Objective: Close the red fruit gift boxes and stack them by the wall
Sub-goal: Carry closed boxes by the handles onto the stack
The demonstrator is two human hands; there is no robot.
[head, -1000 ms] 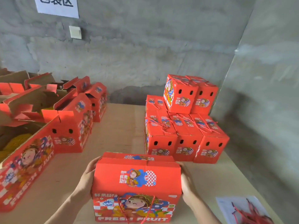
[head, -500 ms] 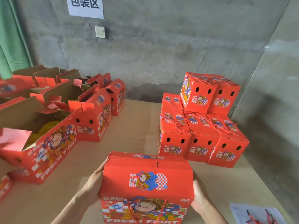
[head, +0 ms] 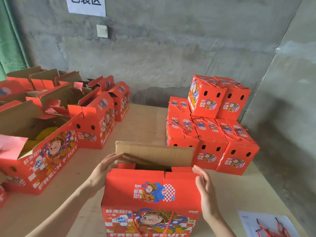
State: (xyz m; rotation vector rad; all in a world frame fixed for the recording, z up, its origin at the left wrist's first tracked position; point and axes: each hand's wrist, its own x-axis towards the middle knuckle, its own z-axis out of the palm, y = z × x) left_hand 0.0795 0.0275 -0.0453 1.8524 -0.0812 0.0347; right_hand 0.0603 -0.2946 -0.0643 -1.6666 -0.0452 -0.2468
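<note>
**Red fruit gift box (head: 150,194) at the near edge of the table (head: 142,120), partly closed, with a hand on either side.**

The near lid panel lies folded down, while the far flap (head: 153,153) stands upright and shows its brown inner face. The left hand (head: 102,170) is released, its extended fingers touching the left end of the raised flap. The right hand (head: 205,189) is likewise released, palm flat with straight fingers, beside the box's upper right edge; contact cannot be told. The stack of closed boxes (head: 212,134) stands in the right corner against the wall (head: 171,57), two boxes resting on a lower layer. Open boxes (head: 42,151) stand at left. A sheet of paper (head: 253,223) bearing red cords (head: 273,231) lies at near right.
</note>
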